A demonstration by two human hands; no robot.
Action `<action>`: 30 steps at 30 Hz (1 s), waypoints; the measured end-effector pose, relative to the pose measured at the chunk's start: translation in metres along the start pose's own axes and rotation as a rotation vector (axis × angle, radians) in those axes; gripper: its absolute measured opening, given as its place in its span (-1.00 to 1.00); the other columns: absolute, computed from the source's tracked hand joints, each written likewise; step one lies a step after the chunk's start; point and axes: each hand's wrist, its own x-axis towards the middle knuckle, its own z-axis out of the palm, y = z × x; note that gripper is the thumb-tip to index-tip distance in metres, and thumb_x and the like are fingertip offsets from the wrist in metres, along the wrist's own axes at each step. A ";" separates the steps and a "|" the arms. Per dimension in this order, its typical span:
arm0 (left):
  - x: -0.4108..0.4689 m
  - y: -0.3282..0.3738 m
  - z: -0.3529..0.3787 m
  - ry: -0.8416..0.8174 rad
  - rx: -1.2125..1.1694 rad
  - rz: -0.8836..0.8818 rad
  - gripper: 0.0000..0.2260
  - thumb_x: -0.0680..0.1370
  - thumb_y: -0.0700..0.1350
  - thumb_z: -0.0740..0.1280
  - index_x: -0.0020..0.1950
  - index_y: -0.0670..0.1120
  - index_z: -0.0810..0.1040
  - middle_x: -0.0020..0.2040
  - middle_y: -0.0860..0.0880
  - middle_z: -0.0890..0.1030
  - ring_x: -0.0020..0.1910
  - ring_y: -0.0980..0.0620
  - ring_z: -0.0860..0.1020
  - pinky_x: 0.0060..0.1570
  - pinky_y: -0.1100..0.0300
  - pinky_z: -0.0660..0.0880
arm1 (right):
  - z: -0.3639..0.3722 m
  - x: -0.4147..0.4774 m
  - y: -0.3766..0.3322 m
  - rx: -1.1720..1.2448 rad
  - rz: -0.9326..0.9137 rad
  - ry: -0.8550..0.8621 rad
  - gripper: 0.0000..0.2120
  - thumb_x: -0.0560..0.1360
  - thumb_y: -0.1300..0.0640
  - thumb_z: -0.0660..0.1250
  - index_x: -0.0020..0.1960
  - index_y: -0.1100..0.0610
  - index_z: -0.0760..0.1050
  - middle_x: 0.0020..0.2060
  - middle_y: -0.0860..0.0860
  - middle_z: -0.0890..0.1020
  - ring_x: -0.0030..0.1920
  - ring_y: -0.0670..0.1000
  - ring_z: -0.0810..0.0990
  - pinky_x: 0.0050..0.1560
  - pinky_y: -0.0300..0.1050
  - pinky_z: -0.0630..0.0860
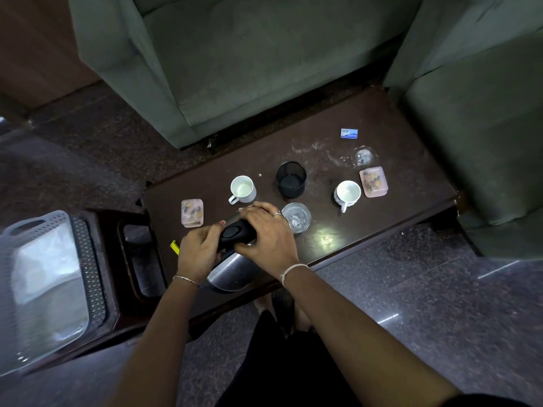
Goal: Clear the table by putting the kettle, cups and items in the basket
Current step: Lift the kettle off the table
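Observation:
A steel kettle (232,271) with a black lid and handle stands at the near edge of the dark wooden table (382,124). My left hand (199,254) grips its left side and my right hand (264,236) lies over the black top. Two white cups (242,189) (348,193) stand farther back, with a black mesh cup (291,179) between them. A clear glass (297,216) sits just right of my right hand. The pale perforated basket (38,286) rests on a low stand at the left.
Two pink lidded boxes (192,213) (373,181), a small blue packet (349,133), a clear glass lid (363,156) and a yellow item (174,247) lie on the table. Green sofas (235,63) (484,142) border its far and right sides.

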 end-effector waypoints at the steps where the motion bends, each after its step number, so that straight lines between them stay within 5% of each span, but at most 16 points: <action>1: -0.002 0.000 -0.001 0.010 -0.012 -0.001 -0.51 0.42 0.18 0.22 -0.49 -0.21 0.45 -0.63 -0.03 0.45 -0.57 0.06 0.42 -0.38 0.11 0.39 | -0.002 -0.001 -0.003 -0.011 -0.008 -0.003 -0.52 0.23 -0.01 0.44 0.13 0.07 0.55 0.14 -0.10 0.63 0.33 0.03 0.42 0.21 0.04 0.46; 5: -0.011 -0.001 -0.008 0.046 -0.060 0.017 -0.52 0.45 0.13 0.23 -0.50 -0.22 0.42 -0.60 -0.06 0.43 -0.51 0.02 0.40 -0.37 0.12 0.37 | -0.008 -0.004 -0.016 -0.055 -0.044 -0.001 -0.54 0.24 -0.02 0.45 0.13 0.04 0.55 0.15 -0.12 0.63 0.33 0.01 0.41 0.21 0.04 0.46; 10: -0.024 0.002 -0.016 0.051 -0.191 0.013 -0.56 0.45 0.10 0.25 -0.60 -0.06 0.40 -0.63 0.00 0.38 -0.62 0.10 0.33 -0.58 0.32 0.27 | -0.011 -0.010 -0.033 -0.094 -0.089 0.050 -0.56 0.23 -0.03 0.46 0.09 0.01 0.55 0.12 -0.13 0.63 0.30 0.01 0.44 0.17 0.04 0.49; 19: -0.050 0.010 -0.043 0.104 -0.338 -0.011 -0.61 0.32 0.20 0.24 -0.58 -0.05 0.46 -0.65 -0.03 0.39 -0.61 0.03 0.34 -0.49 0.19 0.29 | -0.019 -0.022 -0.076 -0.271 -0.148 0.110 -0.51 0.22 -0.15 0.37 0.11 -0.02 0.54 0.14 -0.16 0.62 0.34 -0.03 0.43 0.25 0.03 0.42; 24: -0.072 0.014 -0.066 0.160 -0.509 0.001 -0.59 0.36 0.17 0.28 -0.36 -0.19 0.53 -0.57 -0.08 0.41 -0.55 -0.02 0.36 -0.48 0.14 0.26 | -0.028 -0.027 -0.112 -0.309 -0.261 0.160 -0.53 0.21 -0.13 0.39 0.09 0.00 0.55 0.12 -0.14 0.63 0.31 -0.03 0.47 0.22 0.06 0.42; 30: -0.096 0.021 -0.103 0.272 -0.719 0.032 -0.68 0.53 -0.05 0.28 -0.42 -0.03 0.62 -0.47 0.03 0.53 -0.49 0.12 0.47 -0.53 0.29 0.38 | -0.035 -0.029 -0.165 -0.396 -0.383 0.131 -0.50 0.22 -0.11 0.42 0.13 0.02 0.56 0.15 -0.10 0.62 0.34 -0.01 0.47 0.25 0.13 0.43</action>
